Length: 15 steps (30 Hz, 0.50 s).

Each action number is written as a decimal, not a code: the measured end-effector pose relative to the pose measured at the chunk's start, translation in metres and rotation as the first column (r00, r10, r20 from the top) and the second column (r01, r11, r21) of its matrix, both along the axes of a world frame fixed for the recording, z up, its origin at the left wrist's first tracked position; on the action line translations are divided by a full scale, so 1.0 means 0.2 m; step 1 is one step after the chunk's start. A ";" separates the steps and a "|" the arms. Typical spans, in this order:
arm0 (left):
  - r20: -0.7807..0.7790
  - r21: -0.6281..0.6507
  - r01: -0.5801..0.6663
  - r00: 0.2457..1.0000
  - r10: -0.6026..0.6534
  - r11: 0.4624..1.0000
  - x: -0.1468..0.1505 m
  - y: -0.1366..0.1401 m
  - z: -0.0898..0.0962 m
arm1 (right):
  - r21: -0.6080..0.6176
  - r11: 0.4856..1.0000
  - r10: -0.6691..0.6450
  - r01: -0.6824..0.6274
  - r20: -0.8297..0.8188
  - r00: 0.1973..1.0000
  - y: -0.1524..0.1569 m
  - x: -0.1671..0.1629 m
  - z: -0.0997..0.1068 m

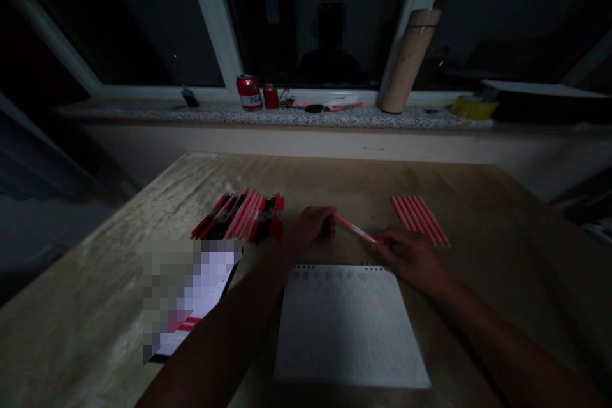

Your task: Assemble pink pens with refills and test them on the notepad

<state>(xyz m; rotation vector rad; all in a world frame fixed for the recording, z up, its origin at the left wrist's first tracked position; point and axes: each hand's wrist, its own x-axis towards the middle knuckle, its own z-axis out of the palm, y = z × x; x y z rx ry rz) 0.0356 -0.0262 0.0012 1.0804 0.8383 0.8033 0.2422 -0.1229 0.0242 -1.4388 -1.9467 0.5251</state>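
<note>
A pink pencil with a pale label slants between my two hands, above the far edge of a notepad. My left hand is closed on its upper left end, and my right hand pinches the lower right end. Just beyond my right hand lies a neat row of pink pencils, its near part partly covered by the hand. To the left of my left hand is a bunch of red, black and pink pens and pencils. The spiral notepad lies below both hands, with faint writing on its page.
A lit tablet or phone, partly blurred out, lies left of my left forearm. On the windowsill stand a red can, a small red jar, a tall tan cylinder and a yellow tape roll. The light is dim.
</note>
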 end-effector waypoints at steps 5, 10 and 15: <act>-0.079 0.100 -0.028 0.996 0.036 0.995 0.02 -0.02 0.02 | 0.067 0.996 0.042 -0.060 0.241 0.970 -0.01 -0.03 0.04; -0.184 0.166 0.020 0.983 0.011 0.986 0.03 -0.05 0.03 | 0.030 1.000 -0.004 -0.006 0.307 0.952 0.01 0.01 0.04; -0.431 0.403 0.162 0.902 0.030 0.901 0.05 -0.09 0.04 | 0.083 0.984 -0.177 0.157 0.365 0.914 0.03 0.10 0.06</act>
